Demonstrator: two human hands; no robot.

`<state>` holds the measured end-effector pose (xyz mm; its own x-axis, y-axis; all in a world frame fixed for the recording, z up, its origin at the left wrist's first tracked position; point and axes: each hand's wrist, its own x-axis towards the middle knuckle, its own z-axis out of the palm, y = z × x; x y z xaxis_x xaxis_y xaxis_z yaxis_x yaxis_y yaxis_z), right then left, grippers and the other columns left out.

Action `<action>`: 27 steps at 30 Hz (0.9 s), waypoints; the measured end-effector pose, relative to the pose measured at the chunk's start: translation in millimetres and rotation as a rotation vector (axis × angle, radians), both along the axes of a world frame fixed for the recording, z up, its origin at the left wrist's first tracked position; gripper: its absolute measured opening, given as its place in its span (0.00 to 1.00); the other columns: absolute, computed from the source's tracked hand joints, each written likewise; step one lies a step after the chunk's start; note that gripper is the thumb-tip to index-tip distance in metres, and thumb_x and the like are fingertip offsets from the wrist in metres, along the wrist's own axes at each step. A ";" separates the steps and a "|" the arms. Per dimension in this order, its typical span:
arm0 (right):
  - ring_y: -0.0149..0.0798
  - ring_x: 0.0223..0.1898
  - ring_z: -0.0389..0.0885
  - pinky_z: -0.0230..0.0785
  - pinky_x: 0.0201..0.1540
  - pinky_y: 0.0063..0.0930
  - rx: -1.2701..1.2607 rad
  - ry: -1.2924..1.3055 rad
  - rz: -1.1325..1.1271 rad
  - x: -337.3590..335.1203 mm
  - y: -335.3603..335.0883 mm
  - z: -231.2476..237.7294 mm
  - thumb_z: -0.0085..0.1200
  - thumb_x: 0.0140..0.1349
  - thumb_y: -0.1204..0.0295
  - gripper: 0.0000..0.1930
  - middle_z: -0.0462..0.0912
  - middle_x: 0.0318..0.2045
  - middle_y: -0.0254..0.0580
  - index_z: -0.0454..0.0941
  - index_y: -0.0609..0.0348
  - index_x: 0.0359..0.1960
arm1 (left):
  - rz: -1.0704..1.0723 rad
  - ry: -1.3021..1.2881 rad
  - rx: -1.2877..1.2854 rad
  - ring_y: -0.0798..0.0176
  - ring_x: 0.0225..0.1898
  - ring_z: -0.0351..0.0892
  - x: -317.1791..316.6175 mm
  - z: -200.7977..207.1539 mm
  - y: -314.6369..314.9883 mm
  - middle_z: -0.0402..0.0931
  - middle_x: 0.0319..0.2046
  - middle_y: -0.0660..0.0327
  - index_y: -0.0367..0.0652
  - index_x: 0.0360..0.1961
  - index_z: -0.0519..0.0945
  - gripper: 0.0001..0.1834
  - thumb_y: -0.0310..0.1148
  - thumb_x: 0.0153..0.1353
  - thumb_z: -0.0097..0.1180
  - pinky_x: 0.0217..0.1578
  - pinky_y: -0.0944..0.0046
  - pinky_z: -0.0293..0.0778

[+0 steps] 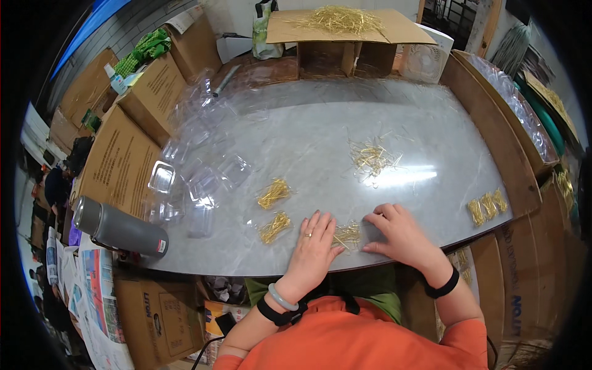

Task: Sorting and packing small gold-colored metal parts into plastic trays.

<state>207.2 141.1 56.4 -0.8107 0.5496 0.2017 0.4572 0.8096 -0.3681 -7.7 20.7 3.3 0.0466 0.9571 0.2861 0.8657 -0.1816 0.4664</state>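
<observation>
A small heap of thin gold wire-like pieces (347,234) lies between my hands near the table's front edge, seemingly in a clear plastic box whose edges are hard to make out. My left hand (313,243) rests flat along its left side, fingers stretched, thumb tip close to the gold pieces. On the right side, my right hand (398,234) curves its fingers, with a gap between thumb and forefinger. Left of my left hand sit two clear boxes filled with gold pieces, a farther filled box (274,193) and a nearer filled box (275,228).
A loose gold pile (372,157) lies farther back. Clear empty boxes (203,179) crowd the left, beside a grey bottle (123,228). Several filled packs (487,206) stand at the right edge. Cardboard (283,28) at the back bears a larger gold heap (342,20).
</observation>
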 end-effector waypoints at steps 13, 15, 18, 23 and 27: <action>0.50 0.49 0.78 0.69 0.55 0.42 -0.012 0.303 -0.198 -14.6 -33.2 -29.9 0.66 0.58 0.74 0.22 0.83 0.45 0.43 0.79 0.59 0.55 | -0.062 -0.009 -0.012 0.39 0.73 0.61 5.0 3.8 2.5 0.67 0.68 0.46 0.34 0.71 0.66 0.32 0.29 0.67 0.59 0.72 0.40 0.57; 0.50 0.50 0.77 0.69 0.56 0.43 -0.052 0.279 -0.212 -9.1 -41.8 -21.5 0.68 0.57 0.72 0.25 0.83 0.46 0.43 0.77 0.60 0.57 | -0.057 -0.022 -0.002 0.40 0.72 0.61 5.9 3.7 2.3 0.67 0.68 0.46 0.34 0.71 0.66 0.32 0.29 0.67 0.59 0.72 0.40 0.57; 0.50 0.50 0.76 0.68 0.57 0.43 -0.086 0.263 -0.210 -4.5 -45.6 -14.4 0.70 0.55 0.71 0.29 0.82 0.46 0.43 0.76 0.59 0.60 | -0.064 -0.019 0.004 0.39 0.73 0.60 7.9 4.0 5.6 0.66 0.69 0.47 0.35 0.71 0.67 0.31 0.28 0.67 0.58 0.72 0.39 0.57; 0.49 0.52 0.75 0.67 0.58 0.44 -0.096 0.238 -0.154 1.1 -42.2 -25.6 0.72 0.53 0.69 0.33 0.82 0.48 0.42 0.75 0.55 0.62 | -0.078 0.033 -0.001 0.35 0.74 0.56 12.9 7.9 10.2 0.59 0.73 0.49 0.37 0.70 0.68 0.29 0.25 0.67 0.54 0.73 0.37 0.55; 0.48 0.52 0.76 0.66 0.59 0.44 -0.013 0.242 -0.138 -2.3 -35.2 -18.4 0.70 0.54 0.71 0.32 0.82 0.47 0.40 0.75 0.54 0.62 | -0.186 0.184 -0.030 0.35 0.75 0.53 5.4 11.1 16.1 0.59 0.72 0.50 0.39 0.71 0.68 0.31 0.21 0.65 0.49 0.73 0.34 0.51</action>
<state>204.9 105.9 38.0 -0.6570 0.6554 0.3725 0.4602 0.7401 -0.4904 -2.3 36.8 14.3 0.2713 0.9351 0.2279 0.8896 -0.3340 0.3117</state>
